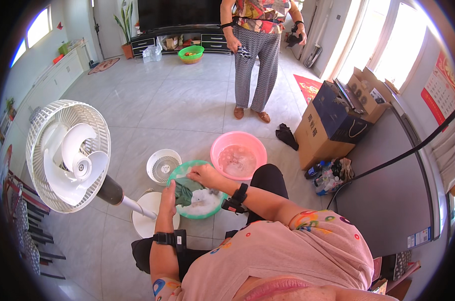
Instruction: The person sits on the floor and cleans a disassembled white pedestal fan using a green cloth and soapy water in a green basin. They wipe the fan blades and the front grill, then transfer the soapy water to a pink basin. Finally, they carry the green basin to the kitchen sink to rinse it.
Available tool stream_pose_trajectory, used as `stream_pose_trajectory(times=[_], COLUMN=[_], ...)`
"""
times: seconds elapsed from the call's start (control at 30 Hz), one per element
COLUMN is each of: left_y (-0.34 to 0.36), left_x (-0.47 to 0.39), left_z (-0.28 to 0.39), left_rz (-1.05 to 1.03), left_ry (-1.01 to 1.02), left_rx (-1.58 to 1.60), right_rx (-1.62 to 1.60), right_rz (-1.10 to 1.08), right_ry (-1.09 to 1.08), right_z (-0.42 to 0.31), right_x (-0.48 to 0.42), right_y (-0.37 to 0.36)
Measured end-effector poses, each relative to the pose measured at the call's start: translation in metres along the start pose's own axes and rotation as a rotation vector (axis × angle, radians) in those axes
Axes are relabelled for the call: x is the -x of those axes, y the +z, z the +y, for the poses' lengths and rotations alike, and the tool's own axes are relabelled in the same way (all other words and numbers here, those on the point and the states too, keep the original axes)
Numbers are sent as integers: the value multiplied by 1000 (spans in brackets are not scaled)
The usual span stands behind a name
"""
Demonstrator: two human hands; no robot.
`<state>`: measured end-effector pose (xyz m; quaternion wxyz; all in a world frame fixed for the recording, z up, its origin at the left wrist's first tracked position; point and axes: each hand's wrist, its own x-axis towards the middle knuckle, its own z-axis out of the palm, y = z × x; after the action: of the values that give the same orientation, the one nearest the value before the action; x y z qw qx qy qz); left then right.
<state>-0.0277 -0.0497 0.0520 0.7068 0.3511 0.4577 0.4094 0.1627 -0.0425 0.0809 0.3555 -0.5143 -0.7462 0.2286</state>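
A green cloth (186,189) is stretched between my two hands over a green plastic basin (201,216) of white suds and water. My left hand (168,195) grips the cloth's left edge at the basin's rim. At the cloth's upper right, my right hand (206,175) pinches it between thumb and fingers. Beyond the green basin stands a pink plastic basin (259,150) with cloudy, sudsy water. Against the green basin's left side lies a round white fan grille (164,166). The standing fan (71,158) is at the left, its white blades exposed and its rear cage in place.
A person (257,56) stands beyond the basins, holding a patterned cloth and a dark thing. A black cloth (286,136) lies on the tiles near stacked cardboard boxes (314,131). Bags of bottles (327,177) stand at the right. The fan's round base (148,218) is near my left arm.
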Motion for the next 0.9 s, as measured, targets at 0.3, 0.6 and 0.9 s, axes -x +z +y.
stream_pose_trajectory(times=[0.3, 0.6, 0.9], left_y=[13, 37, 63], left_x=[11, 7, 26], left_z=[-2, -16, -9], left_rz=[-61, -286, -298], left_ry=[81, 85, 264], left_rx=[98, 407, 373], right_rx=[-186, -322, -1005], right_rz=[-156, -115, -119], right_ry=[220, 112, 540], right_z=[-26, 6, -5], right_x=[12, 17, 33], right_y=[-6, 14, 30])
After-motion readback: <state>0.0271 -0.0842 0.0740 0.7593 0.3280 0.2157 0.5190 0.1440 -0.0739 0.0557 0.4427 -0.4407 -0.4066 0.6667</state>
